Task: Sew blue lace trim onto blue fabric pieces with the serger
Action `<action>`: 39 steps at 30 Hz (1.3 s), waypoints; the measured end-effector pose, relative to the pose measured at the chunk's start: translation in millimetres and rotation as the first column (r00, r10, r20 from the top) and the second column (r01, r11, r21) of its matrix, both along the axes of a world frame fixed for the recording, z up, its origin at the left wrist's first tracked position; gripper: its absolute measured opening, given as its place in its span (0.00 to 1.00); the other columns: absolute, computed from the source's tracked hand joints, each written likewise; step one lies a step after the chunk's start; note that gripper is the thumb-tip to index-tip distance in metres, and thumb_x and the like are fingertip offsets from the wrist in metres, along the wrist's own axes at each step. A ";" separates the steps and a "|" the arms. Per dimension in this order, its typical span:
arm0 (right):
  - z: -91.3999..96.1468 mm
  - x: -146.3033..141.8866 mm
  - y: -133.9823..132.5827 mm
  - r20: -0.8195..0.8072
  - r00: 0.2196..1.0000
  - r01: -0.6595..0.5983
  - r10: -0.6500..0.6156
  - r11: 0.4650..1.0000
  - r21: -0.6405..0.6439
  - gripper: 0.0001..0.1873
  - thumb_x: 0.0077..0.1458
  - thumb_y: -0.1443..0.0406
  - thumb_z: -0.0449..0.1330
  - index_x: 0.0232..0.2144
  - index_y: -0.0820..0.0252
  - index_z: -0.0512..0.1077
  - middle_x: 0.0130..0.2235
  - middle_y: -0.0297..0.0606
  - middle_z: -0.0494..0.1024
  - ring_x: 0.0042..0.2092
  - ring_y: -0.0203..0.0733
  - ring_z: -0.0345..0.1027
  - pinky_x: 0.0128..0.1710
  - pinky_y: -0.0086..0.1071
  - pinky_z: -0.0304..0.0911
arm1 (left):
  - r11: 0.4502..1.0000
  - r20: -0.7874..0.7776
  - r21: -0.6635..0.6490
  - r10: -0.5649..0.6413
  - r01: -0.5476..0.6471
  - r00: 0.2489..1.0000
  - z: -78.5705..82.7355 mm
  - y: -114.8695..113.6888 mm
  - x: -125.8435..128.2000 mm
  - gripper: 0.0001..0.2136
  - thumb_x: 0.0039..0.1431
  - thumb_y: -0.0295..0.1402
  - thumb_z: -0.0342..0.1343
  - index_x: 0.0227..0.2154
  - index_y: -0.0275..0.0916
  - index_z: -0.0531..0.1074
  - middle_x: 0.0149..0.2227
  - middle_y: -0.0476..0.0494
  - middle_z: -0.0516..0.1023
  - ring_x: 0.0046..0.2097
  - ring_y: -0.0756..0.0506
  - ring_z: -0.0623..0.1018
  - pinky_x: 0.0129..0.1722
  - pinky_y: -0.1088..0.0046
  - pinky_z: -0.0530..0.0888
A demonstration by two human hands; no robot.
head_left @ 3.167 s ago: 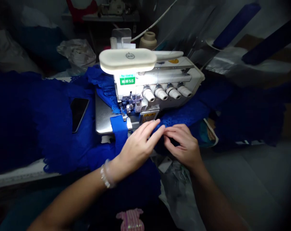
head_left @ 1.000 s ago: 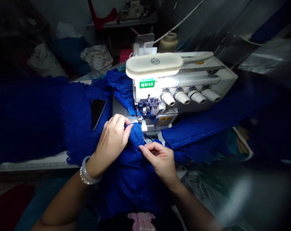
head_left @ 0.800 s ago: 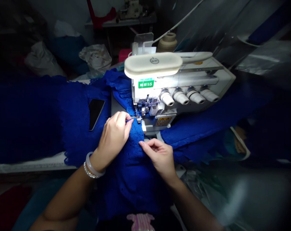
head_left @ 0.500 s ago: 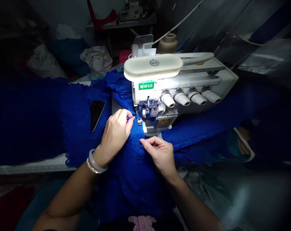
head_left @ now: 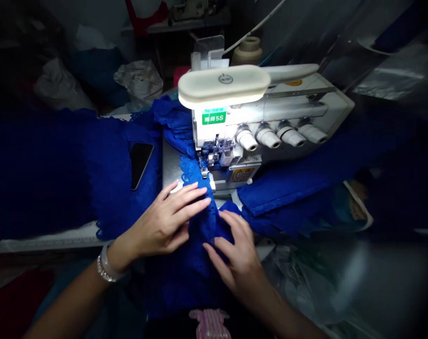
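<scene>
Blue eyelet fabric (head_left: 193, 172) with a scalloped edge runs under the presser foot (head_left: 204, 172) of a white overlock sewing machine (head_left: 214, 127) and hangs down toward me. My left hand (head_left: 168, 216) lies on the fabric in front of the foot, fingers stretched out and a little apart. To its right, my right hand (head_left: 235, 249) rests on the fabric's right side, fingers spread and bent, with a fold of cloth beside the fingertips. Neither hand grips the cloth in a pinch.
A black phone (head_left: 141, 165) lies on more blue fabric (head_left: 58, 174) to the left. Folded blue cloth (head_left: 288, 188) sits right of the machine. A thread cone (head_left: 247, 51) stands behind it, and bags (head_left: 139, 80) are at the back left.
My left hand has let go of the fabric edge by the foot, moved back toward me and flattened out. My right hand has opened from its pinch and moved slightly nearer me.
</scene>
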State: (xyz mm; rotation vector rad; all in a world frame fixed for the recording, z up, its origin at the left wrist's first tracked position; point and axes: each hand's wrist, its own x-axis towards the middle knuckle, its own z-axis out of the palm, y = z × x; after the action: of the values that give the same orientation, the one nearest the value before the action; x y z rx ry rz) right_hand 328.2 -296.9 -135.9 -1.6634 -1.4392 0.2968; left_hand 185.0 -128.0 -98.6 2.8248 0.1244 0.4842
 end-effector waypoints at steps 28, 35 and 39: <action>7.8 7.4 19.6 -1.000 -0.024 -0.351 -0.012 0.936 -0.003 0.21 0.55 0.62 0.65 0.51 0.55 0.72 0.44 0.38 0.82 0.47 0.42 0.76 0.51 0.36 0.67 | 0.991 0.275 -0.131 0.023 0.014 0.961 -17.1 -29.9 -5.8 0.18 0.70 0.33 0.40 0.57 0.35 0.66 0.54 0.35 0.76 0.61 0.44 0.71 0.64 0.56 0.65; 11.2 4.2 17.5 -0.996 -0.042 -0.350 -0.082 0.935 -0.062 0.32 0.51 0.59 0.68 0.58 0.55 0.66 0.43 0.40 0.82 0.46 0.43 0.77 0.48 0.36 0.69 | 0.997 0.176 -0.078 -0.016 0.030 0.984 -16.6 -63.4 -16.5 0.19 0.67 0.23 0.39 0.57 0.31 0.64 0.53 0.37 0.77 0.62 0.47 0.70 0.64 0.64 0.66; 17.7 3.5 28.1 -0.997 -0.026 -0.358 -0.066 0.932 -0.053 0.31 0.48 0.58 0.68 0.55 0.55 0.68 0.42 0.41 0.83 0.45 0.46 0.77 0.44 0.36 0.71 | 0.996 0.154 -0.094 0.018 -0.004 0.988 -21.0 -61.5 -15.3 0.20 0.67 0.24 0.38 0.58 0.34 0.63 0.54 0.37 0.76 0.61 0.46 0.71 0.64 0.62 0.67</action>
State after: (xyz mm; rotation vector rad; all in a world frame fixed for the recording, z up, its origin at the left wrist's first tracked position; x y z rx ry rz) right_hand 331.7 -268.8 -118.2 -0.8744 -0.3120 1.6020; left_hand 169.7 -189.4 -119.6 2.6853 0.1278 0.6793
